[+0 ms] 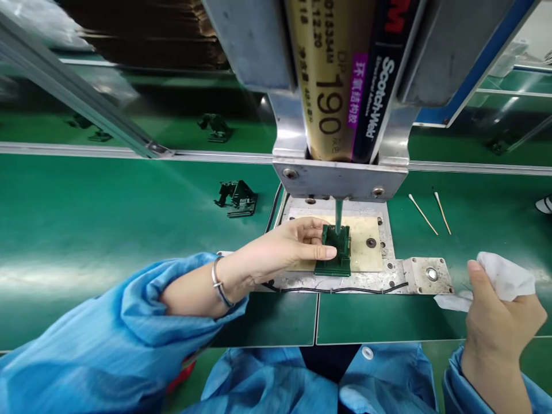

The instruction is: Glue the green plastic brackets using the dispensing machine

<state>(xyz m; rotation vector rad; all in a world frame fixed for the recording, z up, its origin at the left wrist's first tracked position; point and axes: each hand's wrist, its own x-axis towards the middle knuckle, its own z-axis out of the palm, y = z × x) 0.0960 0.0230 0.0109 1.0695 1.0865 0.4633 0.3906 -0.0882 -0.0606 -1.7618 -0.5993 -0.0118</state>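
My left hand grips a dark green plastic part by its left side, thumb in front and fingers behind. The part is over the pale fixture plate, right under the nozzle of the adhesive dispenser. Whether the tip touches the part, I cannot tell. Above it hangs a gold and black Scotch-Weld cartridge in a metal holder. Off to the right, my right hand is closed around a crumpled white wipe, with a loose end hanging out at the left.
Another dark green part lies on the green bench, left of the dispenser. Two cotton swabs rest at the right. A metal block with a round button sits at the fixture's right end. An aluminium rail crosses behind.
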